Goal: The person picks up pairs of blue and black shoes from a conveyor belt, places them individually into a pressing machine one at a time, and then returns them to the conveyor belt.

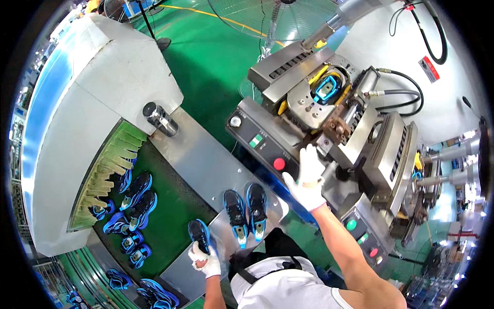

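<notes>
My left hand [207, 261], in a white glove, grips the heel end of a black and blue sports shoe [198, 229] at the edge of the metal ledge. To its right, two matching shoes, one [235, 208] beside the other [256, 202], stand side by side on the ledge with their toes pointing away from me. My right hand [307, 180], also gloved, is raised with fingers apart and holds nothing. It hovers near the red button [279, 164] on the press's control panel. Another blue-edged shoe [328, 88] sits in the machine's upper clamp, partly hidden by metal parts.
Several black and blue shoes [141, 208] lie on the green conveyor belt [172, 198] at left, below a tunnel's strip curtain [110, 167]. A steel flask [159, 118] stands on the ledge. A second press station [383, 154] is at right; a large fan [278, 15] stands beyond.
</notes>
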A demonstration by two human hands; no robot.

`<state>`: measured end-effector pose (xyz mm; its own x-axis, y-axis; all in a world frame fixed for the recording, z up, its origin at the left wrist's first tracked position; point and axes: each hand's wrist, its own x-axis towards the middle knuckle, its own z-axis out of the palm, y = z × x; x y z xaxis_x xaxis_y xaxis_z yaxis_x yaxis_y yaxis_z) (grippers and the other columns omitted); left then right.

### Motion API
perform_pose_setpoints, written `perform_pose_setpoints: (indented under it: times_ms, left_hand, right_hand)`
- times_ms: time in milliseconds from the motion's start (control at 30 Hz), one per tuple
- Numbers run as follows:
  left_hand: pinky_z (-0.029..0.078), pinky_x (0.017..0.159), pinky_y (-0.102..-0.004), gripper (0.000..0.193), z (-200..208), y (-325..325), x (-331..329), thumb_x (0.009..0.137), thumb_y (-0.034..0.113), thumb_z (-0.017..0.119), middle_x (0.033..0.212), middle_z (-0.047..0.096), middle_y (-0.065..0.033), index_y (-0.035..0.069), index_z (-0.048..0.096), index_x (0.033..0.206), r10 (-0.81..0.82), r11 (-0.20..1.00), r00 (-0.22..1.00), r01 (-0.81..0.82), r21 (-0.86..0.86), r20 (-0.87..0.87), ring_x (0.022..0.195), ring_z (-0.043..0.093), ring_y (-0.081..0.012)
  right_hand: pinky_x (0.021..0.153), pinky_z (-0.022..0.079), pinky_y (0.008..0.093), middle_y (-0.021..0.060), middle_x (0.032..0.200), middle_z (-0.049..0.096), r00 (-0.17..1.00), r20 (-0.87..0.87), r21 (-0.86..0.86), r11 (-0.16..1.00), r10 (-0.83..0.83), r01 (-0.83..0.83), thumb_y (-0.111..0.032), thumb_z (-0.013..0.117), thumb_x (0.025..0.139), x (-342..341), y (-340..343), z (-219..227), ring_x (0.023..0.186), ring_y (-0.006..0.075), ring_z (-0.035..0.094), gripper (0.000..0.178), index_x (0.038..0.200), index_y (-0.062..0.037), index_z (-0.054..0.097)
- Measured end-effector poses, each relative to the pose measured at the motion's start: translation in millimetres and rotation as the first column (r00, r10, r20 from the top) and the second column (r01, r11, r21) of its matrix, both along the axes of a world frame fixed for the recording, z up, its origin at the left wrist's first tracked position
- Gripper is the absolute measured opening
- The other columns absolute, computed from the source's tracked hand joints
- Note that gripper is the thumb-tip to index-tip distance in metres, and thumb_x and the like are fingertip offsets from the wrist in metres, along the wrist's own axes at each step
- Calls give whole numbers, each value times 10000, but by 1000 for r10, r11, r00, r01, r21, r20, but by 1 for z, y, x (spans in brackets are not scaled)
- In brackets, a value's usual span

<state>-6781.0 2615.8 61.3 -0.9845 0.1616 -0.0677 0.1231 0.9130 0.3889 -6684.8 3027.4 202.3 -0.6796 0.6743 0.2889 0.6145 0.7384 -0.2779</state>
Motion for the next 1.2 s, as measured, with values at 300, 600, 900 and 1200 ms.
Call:
perform_pose_setpoints:
  times_ms: [300,600,900,1200]
  left_hand:
    - [454,1047,-410,890,1,-29,4,722,95,822,1277,596,-178,23,352,1475,38,928,921,-177,329,387,1148,622,-305]
    - [472,1035,-388,885,-42,-72,-45,754,129,850,1327,588,-181,-2,382,1493,-93,864,777,-248,438,623,1205,587,-264]
    - [467,1036,-415,997,96,-6,-62,744,410,868,1340,584,-251,-74,392,1475,-220,965,841,116,233,494,1199,603,-332]
    - [438,1061,-420,845,173,95,192,755,391,866,1326,608,-196,21,491,1416,-891,300,18,772,560,453,1208,580,-324]
  right_hand:
    - [1211,278,466,299,1560,345,957,-279,-512,856,-81,-77,-242,733,887,-2,-136,-18,1481,428,314,846,1545,50,289]
    - [1049,469,420,253,1318,607,913,123,-645,668,-390,372,-301,778,803,-68,-250,-131,1220,399,602,854,1504,-30,373]
    - [1017,499,415,249,1252,661,820,21,-938,273,-572,215,-475,846,699,43,-269,21,1169,360,646,929,1444,-40,501]
    - [835,554,320,107,1139,703,-275,-335,-942,330,-901,67,-162,870,749,306,-390,56,950,162,667,701,1351,4,551]
